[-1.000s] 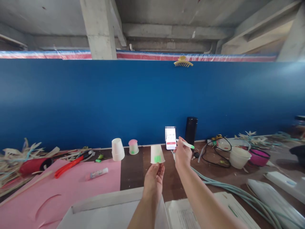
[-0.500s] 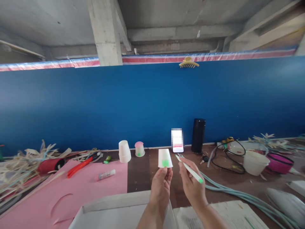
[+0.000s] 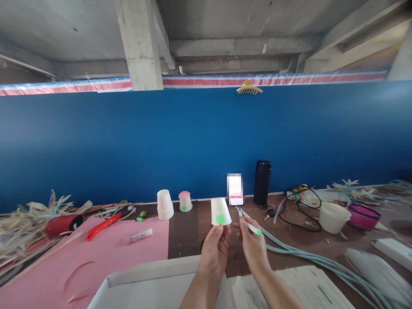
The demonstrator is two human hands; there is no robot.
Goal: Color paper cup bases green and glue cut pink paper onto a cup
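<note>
Two hands showed low in the middle of the head view, both forearms cut off by the bottom edge. The left hand [image 3: 214,253] pinched an upturned paper cup [image 3: 220,211] by its rim, fingertips pressed together under it, so the cup was held clear above the bench [image 3: 183,234], its green patch facing the camera. The right hand [image 3: 254,249], just beside it, was closed around a pen [image 3: 249,221] with a green end; its far tip lay near the cup, though touching or apart could not be told. A phone [image 3: 234,189] leaning on the blue wall [image 3: 128,141] was blurred out, its screen unreadable. The heap of straw strips [image 3: 25,219] at the left was smeared by motion. A white box [image 3: 144,283] and some papers [image 3: 289,287] were cut off at the bottom, the print too small to read. Counted: three upturned cups, namely the held one, a white cup [image 3: 165,204] that might have been a stack, and a pink-topped cup [image 3: 185,201]; two bowls, one white bowl [image 3: 333,216] and one magenta bowl [image 3: 363,216]; one black flask [image 3: 262,182]; one red cutter [image 3: 104,221] and one glue stick [image 3: 140,235] on one pink sheet [image 3: 96,262]; one hair clip [image 3: 249,88] on the wall's top edge.
</note>
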